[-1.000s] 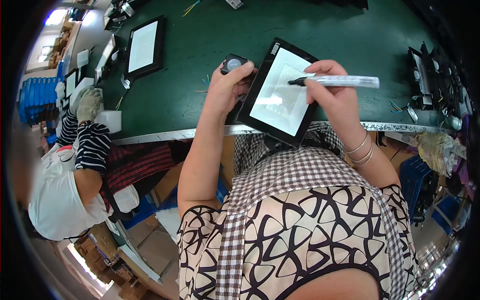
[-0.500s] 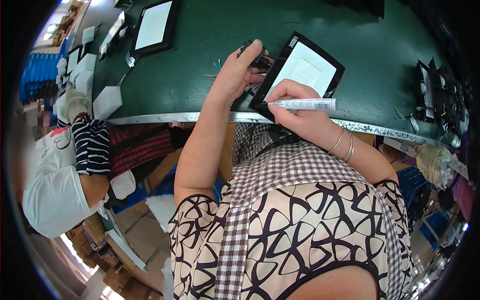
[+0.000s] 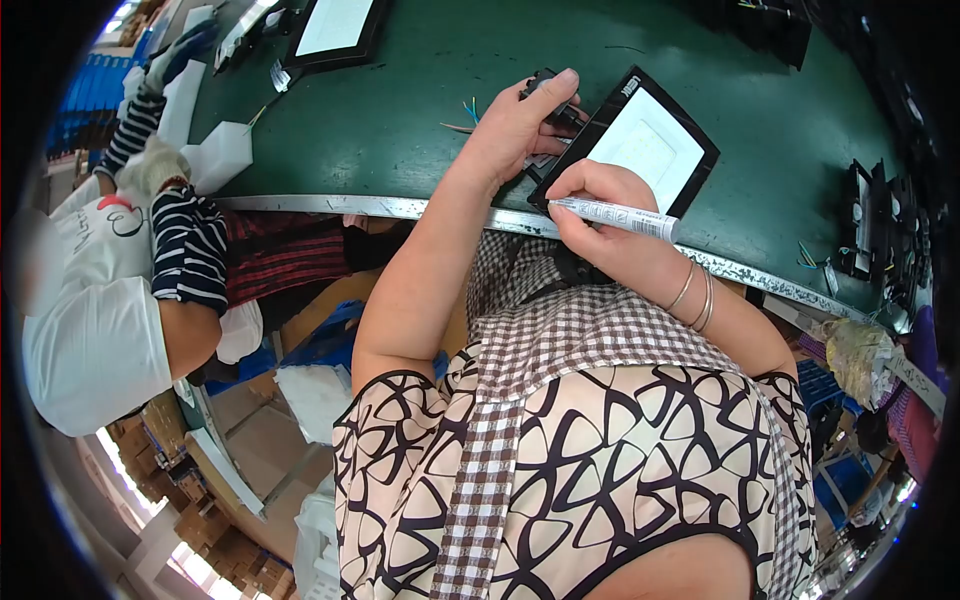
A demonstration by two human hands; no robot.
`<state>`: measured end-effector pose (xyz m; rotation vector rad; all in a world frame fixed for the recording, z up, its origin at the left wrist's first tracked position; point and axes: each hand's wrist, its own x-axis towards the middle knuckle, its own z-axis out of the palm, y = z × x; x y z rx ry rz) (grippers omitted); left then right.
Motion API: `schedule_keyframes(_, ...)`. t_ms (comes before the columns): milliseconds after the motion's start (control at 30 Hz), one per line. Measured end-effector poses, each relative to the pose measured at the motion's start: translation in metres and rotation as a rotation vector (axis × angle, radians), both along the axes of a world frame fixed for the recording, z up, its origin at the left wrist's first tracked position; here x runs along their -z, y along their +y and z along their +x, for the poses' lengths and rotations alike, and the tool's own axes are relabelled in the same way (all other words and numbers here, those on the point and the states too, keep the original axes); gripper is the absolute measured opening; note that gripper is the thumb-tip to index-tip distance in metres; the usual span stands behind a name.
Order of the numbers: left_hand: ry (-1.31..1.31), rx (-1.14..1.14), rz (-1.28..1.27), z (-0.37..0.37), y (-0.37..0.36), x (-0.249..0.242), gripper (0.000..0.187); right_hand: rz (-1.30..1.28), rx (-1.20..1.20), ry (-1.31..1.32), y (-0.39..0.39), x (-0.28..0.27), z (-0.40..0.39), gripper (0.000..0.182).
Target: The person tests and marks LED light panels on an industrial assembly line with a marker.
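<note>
A black-framed LED floodlight (image 3: 655, 140) with a white front panel stands tilted at the table's front edge. My left hand (image 3: 520, 130) is closed round a black fitting (image 3: 552, 100) beside the floodlight's left side; whether the two are joined I cannot make out. Coloured wire ends (image 3: 470, 112) stick out just left of that hand. My right hand (image 3: 612, 200) grips a white marker pen (image 3: 630, 218), its tip at the near lower corner of the black frame. Fingers hide part of the frame there.
Another floodlight (image 3: 335, 28) lies at the upper left, near white foam blocks (image 3: 222, 155). More black lamp parts (image 3: 865, 225) stand at the right edge. A co-worker in striped sleeves (image 3: 185, 245) and gloves is at the left. The green table (image 3: 400, 150) ends in a metal edge.
The floodlight, both my hands and the pen appear slightly farther right as the view shifts. The pen tip stays by the frame's corner. The co-worker's gloved hand now reaches out at the upper left.
</note>
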<state>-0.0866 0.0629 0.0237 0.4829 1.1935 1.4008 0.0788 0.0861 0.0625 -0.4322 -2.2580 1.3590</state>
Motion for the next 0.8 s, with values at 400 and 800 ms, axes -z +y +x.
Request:
schedule_keyframes(400,0.013,-0.009,-0.02,0.002,-0.001,-0.002,0.043,-0.091,0.164,-0.021,-0.002,0.001,0.0,0.01)
schedule_keyframes(800,-0.004,0.013,-0.011,0.003,0.002,-0.002,0.039,-0.364,0.374,0.171,0.033,0.015,0.02,0.004)
